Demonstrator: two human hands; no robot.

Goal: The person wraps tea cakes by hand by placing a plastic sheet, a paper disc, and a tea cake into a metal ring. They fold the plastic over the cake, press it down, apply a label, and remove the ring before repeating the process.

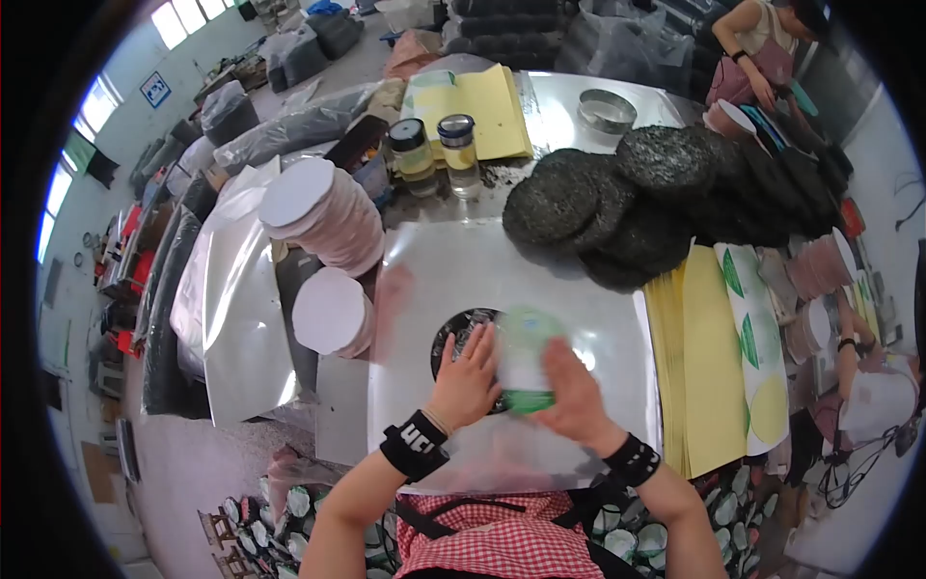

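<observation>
My left hand (pixel 466 378) lies with fingers stretched out on a dark round disc (pixel 446 338) with a shiny surface, which looks like a cake of dried seaweed. The disc rests on the metal tabletop (pixel 434 270). My right hand (pixel 577 391) grips the side of a round green and white label (pixel 527 362), over the right part of the disc. Motion blurs both this hand and the label. The label hides part of the disc.
Dark round seaweed cakes (pixel 666 159) are piled at the back right. Pale round stacks (pixel 328 314) stand left. Yellow sheets (pixel 709 357) lie right. Two lidded jars (pixel 461 159) and a metal ring (pixel 608 111) sit behind. A co-worker (pixel 762 58) stands at the far right.
</observation>
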